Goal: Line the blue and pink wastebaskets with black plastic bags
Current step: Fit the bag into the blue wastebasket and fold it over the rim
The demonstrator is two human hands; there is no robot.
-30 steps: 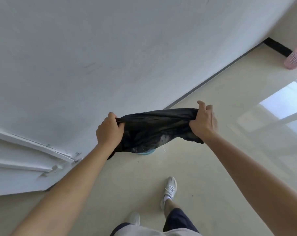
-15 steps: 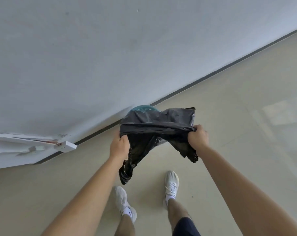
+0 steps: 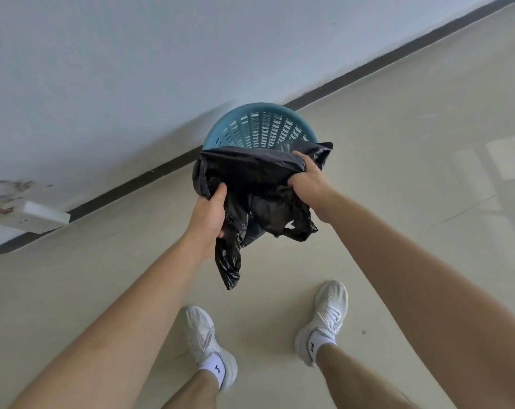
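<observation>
A round blue slotted wastebasket (image 3: 259, 128) stands on the floor by the wall. A crumpled black plastic bag (image 3: 250, 187) hangs over its near side and hides the near rim. My left hand (image 3: 209, 214) grips the bag's left edge, and my right hand (image 3: 308, 180) grips its right edge. A loose tail of the bag dangles below my left hand. The far rim and inside wall of the basket show above the bag. No pink wastebasket is in sight.
A white wall (image 3: 161, 69) with a dark baseboard (image 3: 368, 72) runs diagonally behind the basket. A white door-frame corner (image 3: 40, 215) juts out at the left. My two feet in white sneakers (image 3: 209, 346) stand on the beige tiled floor (image 3: 427, 172).
My view has tipped down toward the floor. Both hands have lowered the bag closer to the blue basket, whose rim and inside now show. The pink basket has left the view.
</observation>
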